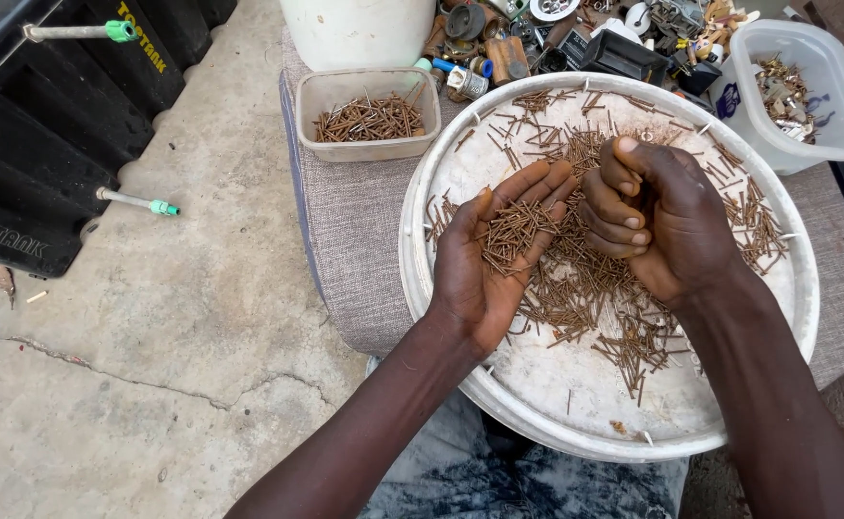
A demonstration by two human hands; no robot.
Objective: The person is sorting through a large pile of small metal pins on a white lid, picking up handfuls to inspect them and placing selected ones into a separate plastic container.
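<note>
Fingers [528,187] of the left hand [484,255] lay spread flat, cupping a bunch of rusty nails [513,231]; the right hand [657,216] curled shut over more at three o'clock. Sorting looked underway above the round white tray [422,279]; nail tub [369,113] sat at eleven o'clock.

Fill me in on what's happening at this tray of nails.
A person sits with a round white tray of rusty nails on their lap. The left hand is open, palm up, cupping a small bunch of nails. The right hand is curled beside it, fingertips close to that bunch. A small tub beyond the tray already holds more nails.
</note>
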